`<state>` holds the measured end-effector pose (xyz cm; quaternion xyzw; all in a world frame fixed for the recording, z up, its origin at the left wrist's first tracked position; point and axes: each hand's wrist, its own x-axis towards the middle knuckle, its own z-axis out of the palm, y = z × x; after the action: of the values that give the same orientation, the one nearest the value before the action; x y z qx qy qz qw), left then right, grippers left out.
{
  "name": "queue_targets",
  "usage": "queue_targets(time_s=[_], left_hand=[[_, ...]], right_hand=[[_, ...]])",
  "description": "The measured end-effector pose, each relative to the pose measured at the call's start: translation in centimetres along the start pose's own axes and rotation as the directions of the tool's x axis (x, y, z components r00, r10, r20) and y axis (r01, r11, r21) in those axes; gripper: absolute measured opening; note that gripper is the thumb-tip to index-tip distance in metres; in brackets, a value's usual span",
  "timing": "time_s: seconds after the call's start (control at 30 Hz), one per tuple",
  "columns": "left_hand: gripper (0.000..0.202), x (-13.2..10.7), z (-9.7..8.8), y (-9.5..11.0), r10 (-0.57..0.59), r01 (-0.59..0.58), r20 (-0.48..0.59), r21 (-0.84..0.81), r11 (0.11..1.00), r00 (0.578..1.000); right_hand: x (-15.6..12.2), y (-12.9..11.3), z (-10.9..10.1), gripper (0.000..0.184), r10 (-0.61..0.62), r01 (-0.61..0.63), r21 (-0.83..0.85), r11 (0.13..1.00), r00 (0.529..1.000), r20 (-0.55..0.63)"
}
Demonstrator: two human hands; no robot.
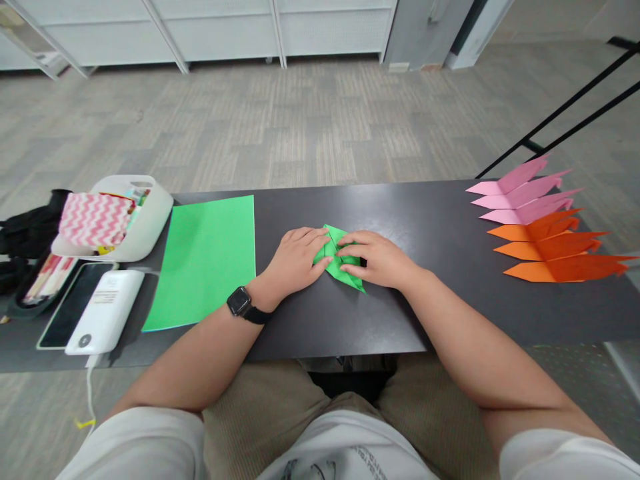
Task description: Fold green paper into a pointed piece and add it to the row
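Note:
A small folded piece of green paper (336,252) lies on the dark table in front of me, with diagonal creases and pointed corners. My left hand (299,259), a black watch on its wrist, grips the paper's left side between thumb and fingers. From the other side, my right hand (376,259) has its curved fingertips and thumb on the paper, holding its right part. The fingers partly cover both sides of the folded sheet. Left of my left hand rests a stack of flat green paper (210,257), with a thin blue edge showing at its bottom.
Folded pink paper cranes (523,193) and orange paper cranes (550,250) line the right side of the table (400,327). At left are a white basket (157,223), a phone (73,303), a white power bank (106,310) with a cable, and a pencil case (47,283).

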<state>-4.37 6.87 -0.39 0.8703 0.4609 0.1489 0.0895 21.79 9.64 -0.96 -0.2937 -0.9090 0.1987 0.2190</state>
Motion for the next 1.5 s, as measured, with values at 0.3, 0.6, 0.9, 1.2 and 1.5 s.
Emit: queue_targets(time_s=[0.3,0.6,0.9,1.2,1.5], left_hand=[[0.044,-0.1,0.2,-0.3,0.012,-0.012,-0.003,0.016,1.000,1.000],[0.051,-0.2,-0.1,-0.3,0.017,-0.017,0.011,0.006,1.000,1.000],[0.058,-0.3,0.0,-0.2,0.011,-0.011,0.032,-0.010,1.000,0.999],[0.068,-0.3,-0.2,-0.4,0.015,-0.013,0.064,-0.030,0.999,0.998],[0.072,-0.3,-0.3,-0.5,0.014,-0.012,0.094,-0.019,1.000,0.995]], right_hand=[[-0.1,0.0,0.0,0.023,-0.006,0.006,-0.002,1.000,1.000,0.016],[-0.4,-0.9,-0.7,0.022,0.042,-0.044,0.027,0.999,0.997,0.057],[-0.5,-1.3,-0.2,0.044,0.069,-0.065,-0.041,0.997,0.991,0.114],[-0.7,-1.8,-0.4,0.054,0.076,-0.071,-0.040,0.997,0.989,0.130],[-0.7,-2.0,-0.6,0.059,0.065,-0.058,-0.055,0.997,0.987,0.149]])
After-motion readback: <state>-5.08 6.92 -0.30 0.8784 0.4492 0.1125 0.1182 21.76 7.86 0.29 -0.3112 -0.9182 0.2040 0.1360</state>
